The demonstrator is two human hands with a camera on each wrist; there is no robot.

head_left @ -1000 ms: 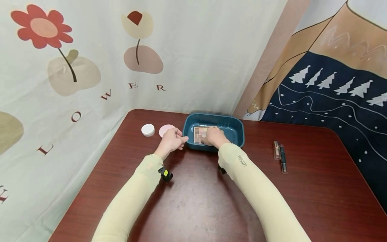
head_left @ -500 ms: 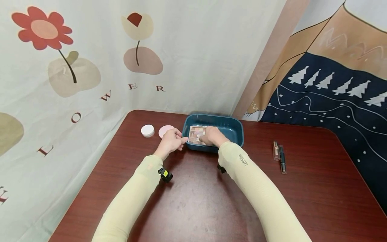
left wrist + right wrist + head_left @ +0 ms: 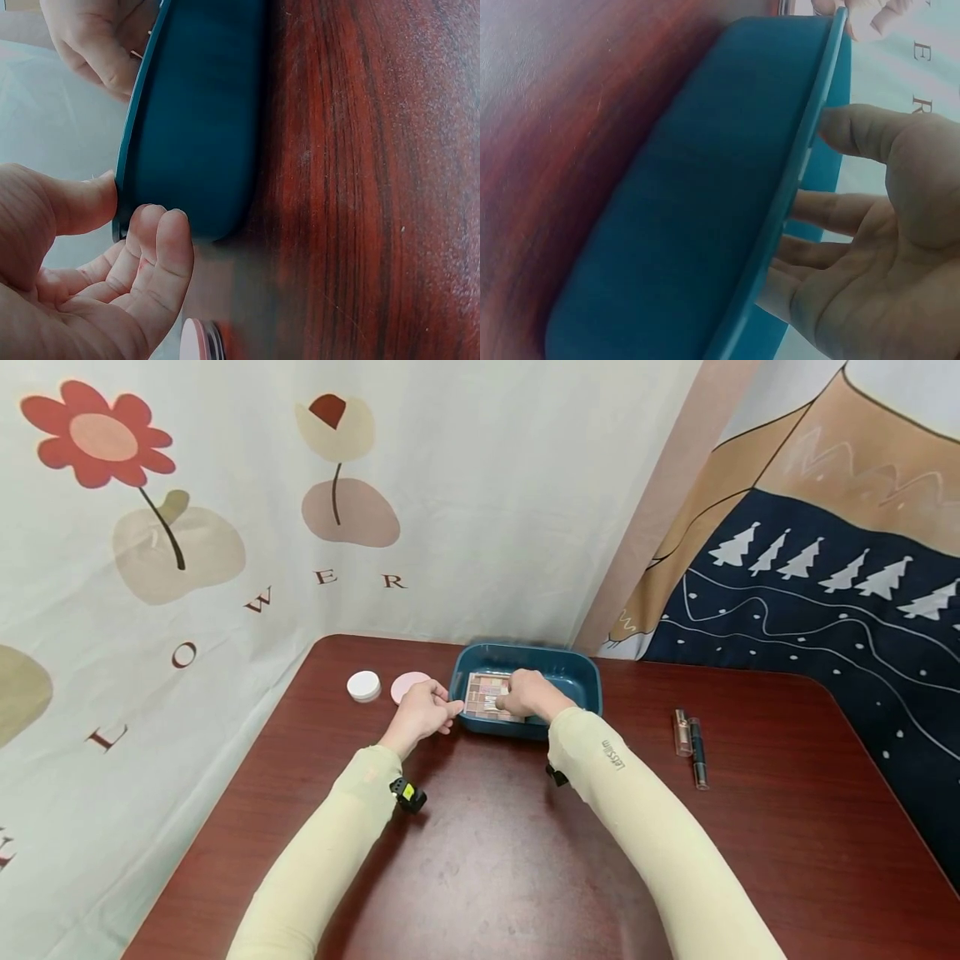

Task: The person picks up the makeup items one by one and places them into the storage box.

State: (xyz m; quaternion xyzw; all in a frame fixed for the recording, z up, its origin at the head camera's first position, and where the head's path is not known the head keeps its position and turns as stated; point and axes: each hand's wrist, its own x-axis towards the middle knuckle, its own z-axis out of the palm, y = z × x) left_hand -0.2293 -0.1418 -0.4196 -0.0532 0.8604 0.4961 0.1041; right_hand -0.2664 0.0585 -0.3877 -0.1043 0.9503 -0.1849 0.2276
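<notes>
A dark blue plastic bin (image 3: 577, 681) stands at the back of the table. My left hand (image 3: 423, 710) grips its near left corner, thumb on the rim and fingertips against the outer wall in the left wrist view. An eyeshadow palette (image 3: 480, 697) with small square pans lies in the left part of the bin. My right hand (image 3: 528, 695) reaches in over the palette's right side. In the right wrist view its thumb and fingers (image 3: 832, 210) are spread apart and extend down past the rim, which hides their tips.
Left of the bin are a white round jar (image 3: 363, 686) and a pink round compact (image 3: 406, 685), partly behind my left hand. On the right lie a clear lipstick-like tube (image 3: 682, 732) and a dark slim tube (image 3: 698, 753). A printed curtain (image 3: 480, 527) hangs behind the table.
The palette has shifted left inside the bin and settled near its left wall. My right hand followed it, then drew slightly right. My left hand keeps its grip on the corner.
</notes>
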